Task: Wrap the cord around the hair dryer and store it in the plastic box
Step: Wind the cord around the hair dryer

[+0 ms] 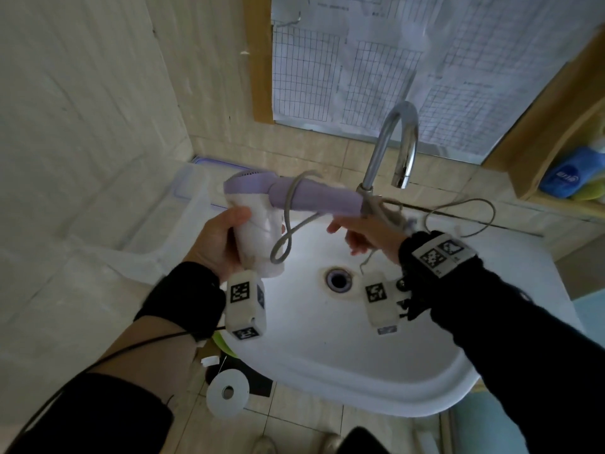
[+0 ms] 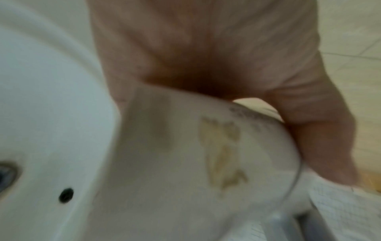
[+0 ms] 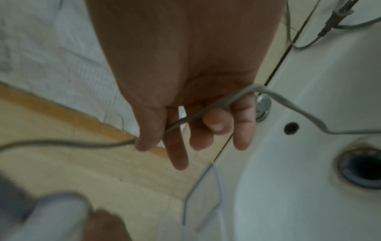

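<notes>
Beige tiled walls close in around a white sink [image 1: 376,365], and both hands work in the air above its basin. At the basin's left side the left hand [image 1: 217,244] has its fingers and thumb wrapped round the white handle of the hair dryer [image 1: 262,224], whose lilac barrel points right, toward the chrome faucet [image 1: 391,149]. Just right of it, the right hand [image 1: 370,237] holds the grey cord [image 1: 288,237]: the right wrist view shows the cord running across the palm under loosely curled fingers [image 3: 216,124], thumb alongside. One turn of cord already loops over the barrel, and a slack loop hangs between the two hands. From the right hand the cord trails on along the sink's back rim, where the plug end lies behind the right wrist. A clear plastic box [image 1: 193,191] sits on the tiled ledge at the sink's left rear, just behind the dryer's back end. Open room lies over the basin; the faucet stands close beyond the barrel's mouth.
</notes>
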